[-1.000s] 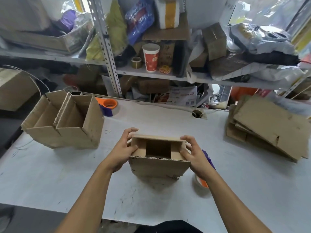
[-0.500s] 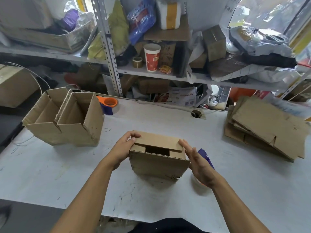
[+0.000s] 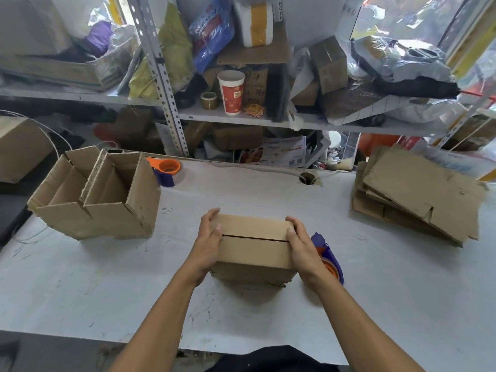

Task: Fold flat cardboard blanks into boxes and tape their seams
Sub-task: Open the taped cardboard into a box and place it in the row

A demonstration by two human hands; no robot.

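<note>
A small cardboard box [image 3: 253, 248] stands on the white table [image 3: 107, 277] in front of me, its two top flaps folded down and meeting along a dark seam. My left hand [image 3: 208, 241] grips its left end, fingers curled over the top edge. My right hand [image 3: 300, 244] grips the right end the same way. A blue and orange tape dispenser [image 3: 328, 260] lies just right of the box, partly hidden behind my right hand. A stack of flat cardboard blanks [image 3: 418, 191] lies at the table's right.
Two open folded boxes [image 3: 96, 194] stand side by side at the left. A second orange and blue tape dispenser [image 3: 166, 170] sits behind them. Cluttered metal shelves [image 3: 241, 116] run along the table's far edge. A cable hole [image 3: 308, 178] is near the back.
The top flaps, open a second ago, have been folded down and now lie flat and closed. Both hands moved from the flap edges onto the box's ends.
</note>
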